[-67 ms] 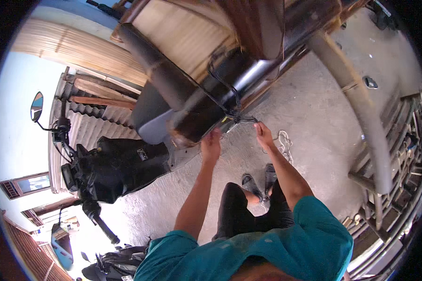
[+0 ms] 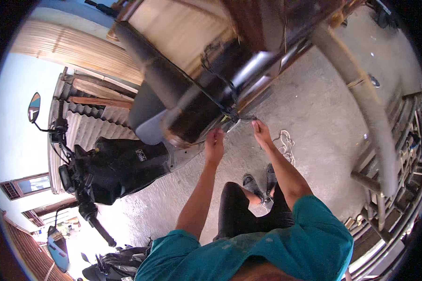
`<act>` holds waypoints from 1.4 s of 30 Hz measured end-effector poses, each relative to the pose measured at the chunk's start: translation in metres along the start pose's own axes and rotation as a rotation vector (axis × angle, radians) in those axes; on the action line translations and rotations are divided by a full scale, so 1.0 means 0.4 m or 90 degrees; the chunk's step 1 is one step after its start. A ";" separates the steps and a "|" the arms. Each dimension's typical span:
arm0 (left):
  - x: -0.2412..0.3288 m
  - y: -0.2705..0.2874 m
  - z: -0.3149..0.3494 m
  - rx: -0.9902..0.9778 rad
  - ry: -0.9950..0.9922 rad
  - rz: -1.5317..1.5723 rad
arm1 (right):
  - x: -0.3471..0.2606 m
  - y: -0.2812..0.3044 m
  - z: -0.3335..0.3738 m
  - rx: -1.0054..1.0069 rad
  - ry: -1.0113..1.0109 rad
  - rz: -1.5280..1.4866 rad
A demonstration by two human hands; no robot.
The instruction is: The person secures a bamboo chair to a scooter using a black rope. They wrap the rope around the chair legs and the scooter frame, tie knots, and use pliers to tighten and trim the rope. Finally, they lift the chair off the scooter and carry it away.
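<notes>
A black rope (image 2: 203, 88) crosses a dark brown, glossy piece of wooden furniture (image 2: 192, 122) and gathers in a knot (image 2: 230, 112) at its near lower edge. Just right of the knot, my right hand (image 2: 262, 134) pinches a strand of the rope drawn out from it. My left hand (image 2: 214, 144) is closed below and left of the knot, with its fingers up by a thin strand; the blurred fingertips partly hide the grip. Under the furniture's left end shows a black seat (image 2: 147, 126) of a motorcycle (image 2: 119, 171).
A white cord (image 2: 287, 143) lies on the concrete floor (image 2: 309, 112) beyond my feet. A thick pole (image 2: 361, 98) slopes down on the right, near a stack of slats and poles (image 2: 384, 206). Corrugated sheets (image 2: 86, 122) stand behind the motorcycle. Another motorcycle (image 2: 115, 264) is at the lower left.
Both hands have shifted slightly, the right a little up and left, the left a little right. The furniture and pole appear slightly displaced. The right hand keeps its pinch on the rope.
</notes>
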State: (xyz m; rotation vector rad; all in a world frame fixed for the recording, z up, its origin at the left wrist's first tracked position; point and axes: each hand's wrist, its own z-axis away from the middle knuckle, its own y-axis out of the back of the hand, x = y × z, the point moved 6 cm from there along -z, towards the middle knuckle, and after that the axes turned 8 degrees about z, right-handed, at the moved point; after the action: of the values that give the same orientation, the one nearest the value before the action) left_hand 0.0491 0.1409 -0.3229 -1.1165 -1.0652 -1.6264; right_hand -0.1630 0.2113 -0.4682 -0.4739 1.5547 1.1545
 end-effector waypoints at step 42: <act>0.561 -0.094 0.371 0.128 -1.099 -0.079 | -1.045 0.673 0.186 -0.050 0.576 -0.074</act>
State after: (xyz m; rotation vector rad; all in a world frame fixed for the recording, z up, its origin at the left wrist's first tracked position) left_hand -0.0041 0.2499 -0.0799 -2.3294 -2.2157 -0.2142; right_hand -0.1989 0.2839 0.0280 -1.2397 2.1980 0.9492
